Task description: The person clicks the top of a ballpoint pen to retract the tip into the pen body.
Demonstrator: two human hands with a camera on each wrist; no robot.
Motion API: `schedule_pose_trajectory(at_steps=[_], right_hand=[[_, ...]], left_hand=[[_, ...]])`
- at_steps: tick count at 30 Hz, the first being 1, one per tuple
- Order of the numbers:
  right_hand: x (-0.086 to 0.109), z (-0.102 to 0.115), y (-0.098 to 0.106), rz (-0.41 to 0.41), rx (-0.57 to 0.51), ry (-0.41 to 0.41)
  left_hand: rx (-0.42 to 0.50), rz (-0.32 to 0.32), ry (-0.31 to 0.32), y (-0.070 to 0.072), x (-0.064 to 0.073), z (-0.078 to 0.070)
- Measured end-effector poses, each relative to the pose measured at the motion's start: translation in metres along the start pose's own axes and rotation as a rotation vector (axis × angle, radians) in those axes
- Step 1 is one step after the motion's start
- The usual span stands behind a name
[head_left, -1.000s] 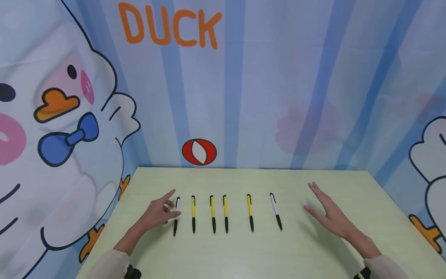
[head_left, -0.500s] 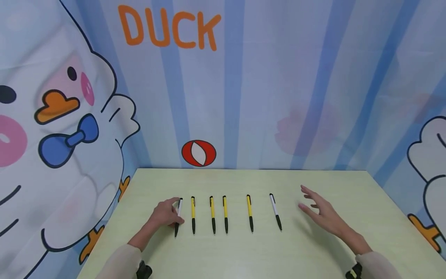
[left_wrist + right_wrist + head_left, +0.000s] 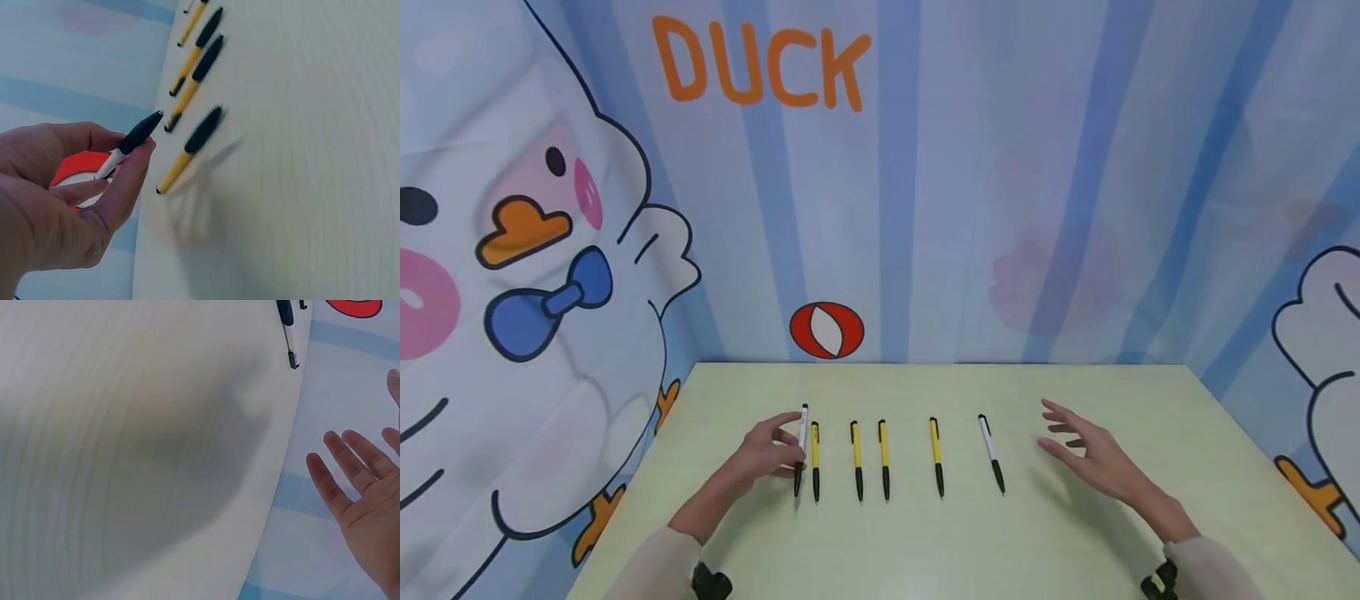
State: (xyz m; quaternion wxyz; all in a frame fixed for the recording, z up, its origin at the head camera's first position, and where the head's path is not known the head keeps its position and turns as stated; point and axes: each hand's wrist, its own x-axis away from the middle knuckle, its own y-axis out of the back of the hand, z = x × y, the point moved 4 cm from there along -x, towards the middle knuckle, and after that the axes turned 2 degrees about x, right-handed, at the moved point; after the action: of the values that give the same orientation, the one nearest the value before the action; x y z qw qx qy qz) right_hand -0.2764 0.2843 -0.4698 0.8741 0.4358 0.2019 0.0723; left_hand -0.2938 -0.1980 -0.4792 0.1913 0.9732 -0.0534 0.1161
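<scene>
My left hand [image 3: 765, 452] pinches a white pen with a black grip [image 3: 139, 133] between thumb and fingers, and its shadow below shows it lifted off the table. In the head view this pen stands just left of the nearest yellow pen [image 3: 816, 450]. More yellow pens with black grips lie in a row to the right: one [image 3: 856, 450], another [image 3: 883, 450], and a third [image 3: 936, 446]. A second white pen [image 3: 987, 437] lies slightly slanted at the row's right end. To the right of it hovers my right hand [image 3: 1097, 462], its fingers spread and holding nothing.
The pale wooden table [image 3: 880, 550] reaches back to a blue striped curtain [image 3: 955, 208] with duck prints and orange lettering. A dark wrist strap [image 3: 711, 581] shows at the left sleeve, and another [image 3: 1161, 579] at the right.
My left hand has closed its fingers on the leftmost white pen, raised it and carried it right, towards the nearest yellow pen. My right hand has moved a little left.
</scene>
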Motion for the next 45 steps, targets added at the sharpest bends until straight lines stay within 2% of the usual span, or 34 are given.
schedule_pose_trajectory(at_steps=[6, 11, 13, 19, 25, 30, 34, 40, 45], right_hand=[[-0.008, 0.011, 0.002, -0.024, 0.005, 0.023], [-0.015, 0.031, -0.002, -0.050, -0.040, 0.086], [-0.017, 0.042, -0.005, -0.053, -0.061, 0.121], [-0.028, 0.085, -0.014, -0.027, -0.128, 0.218], [-0.037, 0.120, -0.029, 0.043, -0.187, 0.255], [-0.040, 0.134, -0.045, 0.114, -0.242, 0.265], [-0.041, 0.139, -0.055, 0.150, -0.266, 0.285], [-0.040, 0.143, -0.058, 0.162, -0.271, 0.307], [-0.040, 0.142, -0.057, 0.153, -0.308, 0.300]], left_hand=[[0.140, 0.021, -0.045, -0.017, 0.005, -0.020], [0.169, 0.044, -0.073, -0.035, 0.006, -0.035], [0.178, 0.079, -0.103, -0.043, 0.010, -0.042], [0.197, 0.227, -0.247, -0.073, 0.020, -0.063], [0.261, 0.296, -0.324, -0.101, 0.030, -0.079], [0.275, 0.321, -0.336, -0.115, 0.036, -0.085], [0.304, 0.352, -0.331, -0.121, 0.039, -0.087], [0.369, 0.399, -0.342, -0.124, 0.043, -0.090], [0.396, 0.396, -0.321, -0.127, 0.043, -0.090]])
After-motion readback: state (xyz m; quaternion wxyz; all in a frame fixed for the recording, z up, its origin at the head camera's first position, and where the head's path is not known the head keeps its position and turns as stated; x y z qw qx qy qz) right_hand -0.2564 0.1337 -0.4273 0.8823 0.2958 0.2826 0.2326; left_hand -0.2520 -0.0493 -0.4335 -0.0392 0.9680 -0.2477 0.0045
